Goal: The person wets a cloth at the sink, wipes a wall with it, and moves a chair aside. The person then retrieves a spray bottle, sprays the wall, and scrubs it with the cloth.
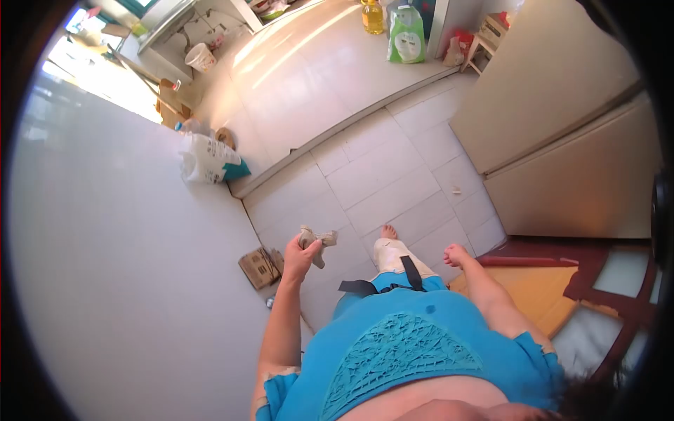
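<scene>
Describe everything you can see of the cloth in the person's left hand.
The cloth is small, greyish beige and looks like fabric. It is crumpled into uneven folds, with loose ends jutting different ways. The left hand grips it, holding it over the pale floor tiles; nothing else visibly touches it.

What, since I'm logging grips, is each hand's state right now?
Left hand: closed, holding a greyish-beige cloth.
Right hand: loosely closed, nothing visible in it.

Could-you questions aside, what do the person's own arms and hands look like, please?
The left sleeve and right sleeve are short and bright blue, pale trim edging the left one. The left hand and right hand wear no gloves; no watch or cable shows.
</scene>
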A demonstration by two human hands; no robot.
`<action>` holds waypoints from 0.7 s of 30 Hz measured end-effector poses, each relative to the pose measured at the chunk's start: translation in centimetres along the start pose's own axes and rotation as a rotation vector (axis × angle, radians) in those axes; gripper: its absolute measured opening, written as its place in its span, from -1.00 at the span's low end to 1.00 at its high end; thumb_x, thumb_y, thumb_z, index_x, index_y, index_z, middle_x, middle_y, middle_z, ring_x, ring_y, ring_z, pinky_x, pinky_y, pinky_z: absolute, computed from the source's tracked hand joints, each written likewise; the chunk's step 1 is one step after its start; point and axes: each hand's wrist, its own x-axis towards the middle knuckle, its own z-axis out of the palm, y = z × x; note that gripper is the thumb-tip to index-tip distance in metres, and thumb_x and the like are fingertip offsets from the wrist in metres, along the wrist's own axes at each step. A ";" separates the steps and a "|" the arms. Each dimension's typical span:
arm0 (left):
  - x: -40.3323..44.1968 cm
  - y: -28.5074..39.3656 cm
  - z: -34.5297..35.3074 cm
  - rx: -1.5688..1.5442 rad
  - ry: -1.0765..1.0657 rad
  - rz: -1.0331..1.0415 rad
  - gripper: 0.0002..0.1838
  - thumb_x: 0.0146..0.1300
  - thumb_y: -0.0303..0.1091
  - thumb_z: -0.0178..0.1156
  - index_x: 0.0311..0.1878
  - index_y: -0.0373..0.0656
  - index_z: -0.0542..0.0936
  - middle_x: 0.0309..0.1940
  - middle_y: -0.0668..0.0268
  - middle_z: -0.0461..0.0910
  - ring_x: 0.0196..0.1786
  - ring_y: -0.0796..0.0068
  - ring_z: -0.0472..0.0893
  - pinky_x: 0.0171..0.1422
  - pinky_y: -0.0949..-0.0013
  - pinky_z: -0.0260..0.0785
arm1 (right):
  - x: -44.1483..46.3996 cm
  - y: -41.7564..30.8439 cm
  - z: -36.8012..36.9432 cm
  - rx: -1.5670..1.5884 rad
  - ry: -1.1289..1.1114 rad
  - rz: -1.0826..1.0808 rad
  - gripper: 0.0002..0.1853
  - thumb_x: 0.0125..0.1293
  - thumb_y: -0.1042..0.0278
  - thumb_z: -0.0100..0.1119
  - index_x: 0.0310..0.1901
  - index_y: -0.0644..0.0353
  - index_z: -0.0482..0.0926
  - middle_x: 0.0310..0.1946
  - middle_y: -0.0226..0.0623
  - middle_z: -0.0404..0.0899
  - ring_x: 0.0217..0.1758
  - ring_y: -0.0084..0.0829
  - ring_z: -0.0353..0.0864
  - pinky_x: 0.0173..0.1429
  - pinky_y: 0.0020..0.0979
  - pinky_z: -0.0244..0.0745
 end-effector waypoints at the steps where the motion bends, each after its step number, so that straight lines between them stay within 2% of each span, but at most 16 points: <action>1: 2.0 1.6 0.0 -0.004 -0.010 -0.014 -0.81 0.09 -0.43 0.21 -0.25 -0.28 0.49 -0.48 0.37 0.52 -0.41 0.60 0.49 -0.29 0.48 0.39 | 0.8 -2.7 -1.0 -0.005 0.004 -0.008 -0.84 0.27 0.28 -0.03 -0.22 0.17 0.45 -0.44 -0.31 0.54 -0.50 -0.52 0.52 -0.48 -0.47 0.41; 2: 4.3 2.5 0.0 0.044 0.006 0.048 -0.85 0.08 -0.49 0.16 -0.26 -0.27 0.48 -0.50 0.37 0.52 -0.42 0.60 0.50 -0.28 0.46 0.40 | 1.8 -5.8 -2.5 -0.018 0.018 -0.022 -0.84 0.27 0.29 -0.02 -0.22 0.17 0.45 -0.44 -0.31 0.54 -0.50 -0.52 0.51 -0.49 -0.46 0.41; 5: 8.2 5.7 0.1 -0.029 -0.030 -0.025 -0.77 0.04 -0.55 0.07 -0.17 -0.23 0.45 -0.35 0.37 0.51 -0.31 0.61 0.48 -0.18 0.50 0.37 | 4.7 -11.7 -4.3 0.015 0.065 -0.071 -0.84 0.26 0.29 -0.02 -0.22 0.17 0.44 -0.45 -0.31 0.53 -0.51 -0.52 0.50 -0.50 -0.48 0.40; 8: 14.3 9.7 0.9 0.064 0.085 0.158 -0.69 0.00 -0.60 -0.02 -0.12 -0.23 0.44 -0.33 0.36 0.52 -0.29 0.55 0.49 -0.19 0.49 0.38 | 7.2 -21.8 -6.0 0.041 0.065 -0.179 -0.83 0.23 0.32 -0.03 -0.21 0.18 0.46 -0.45 -0.29 0.55 -0.54 -0.51 0.52 -0.53 -0.47 0.40; 12: 23.7 14.7 1.1 -0.121 -0.059 0.155 -0.58 -0.02 -0.60 -0.06 0.00 -0.22 0.43 -0.29 0.39 0.50 -0.21 0.58 0.45 -0.11 0.52 0.33 | 10.2 -34.4 -6.4 0.033 0.042 -0.279 -0.85 0.24 0.33 -0.03 -0.23 0.19 0.46 -0.44 -0.30 0.55 -0.53 -0.51 0.51 -0.52 -0.49 0.40; 15: 32.2 18.2 -0.1 -0.093 -0.129 0.102 -0.58 -0.03 -0.62 -0.08 -0.03 -0.23 0.45 -0.29 0.40 0.49 -0.21 0.59 0.45 -0.11 0.52 0.33 | 13.5 -41.5 -5.8 0.046 0.025 -0.306 -0.86 0.25 0.33 -0.02 -0.25 0.18 0.46 -0.46 -0.31 0.55 -0.54 -0.51 0.51 -0.51 -0.48 0.40; 16: 34.9 19.5 -0.6 -0.108 -0.142 0.135 -0.65 0.05 -0.58 -0.02 -0.04 -0.23 0.46 -0.27 0.39 0.51 -0.22 0.61 0.47 -0.10 0.51 0.34 | 13.3 -43.7 -5.5 0.086 0.039 -0.293 -0.87 0.25 0.33 -0.02 -0.26 0.17 0.47 -0.50 -0.34 0.54 -0.58 -0.52 0.50 -0.52 -0.49 0.39; 17: 37.1 20.6 -0.8 -0.103 -0.158 0.096 -0.67 0.08 -0.54 0.01 -0.04 -0.23 0.46 -0.26 0.39 0.51 -0.21 0.61 0.47 -0.09 0.50 0.35 | 13.1 -45.5 -5.7 0.029 0.029 -0.234 -0.84 0.28 0.27 -0.03 -0.24 0.15 0.47 -0.44 -0.36 0.55 -0.46 -0.55 0.53 -0.47 -0.51 0.39; 19: 41.8 23.7 -1.3 -0.078 -0.181 0.035 -0.71 0.14 -0.48 0.06 -0.03 -0.23 0.46 -0.25 0.38 0.52 -0.20 0.61 0.49 -0.08 0.49 0.36 | 14.2 -48.9 -6.7 -0.092 -0.012 -0.181 -0.83 0.29 0.28 -0.04 -0.22 0.16 0.46 -0.41 -0.34 0.55 -0.44 -0.54 0.52 -0.44 -0.53 0.39; 20: 43.9 25.3 -1.8 -0.058 -0.195 0.042 -0.72 0.18 -0.37 0.13 -0.04 -0.23 0.48 -0.23 0.36 0.54 -0.18 0.60 0.50 -0.07 0.48 0.38 | 15.1 -51.6 -7.7 -0.066 0.008 -0.196 -0.84 0.29 0.29 -0.05 -0.22 0.16 0.46 -0.41 -0.33 0.55 -0.44 -0.54 0.52 -0.44 -0.52 0.40; 21: 45.4 26.7 -2.4 -0.045 -0.208 0.025 -0.74 0.18 -0.37 0.15 -0.06 -0.22 0.49 -0.26 0.38 0.53 -0.20 0.62 0.48 -0.09 0.49 0.36 | 15.2 -52.9 -7.9 -0.037 0.013 -0.187 -0.84 0.29 0.29 -0.05 -0.22 0.17 0.46 -0.40 -0.33 0.54 -0.45 -0.53 0.51 -0.43 -0.52 0.40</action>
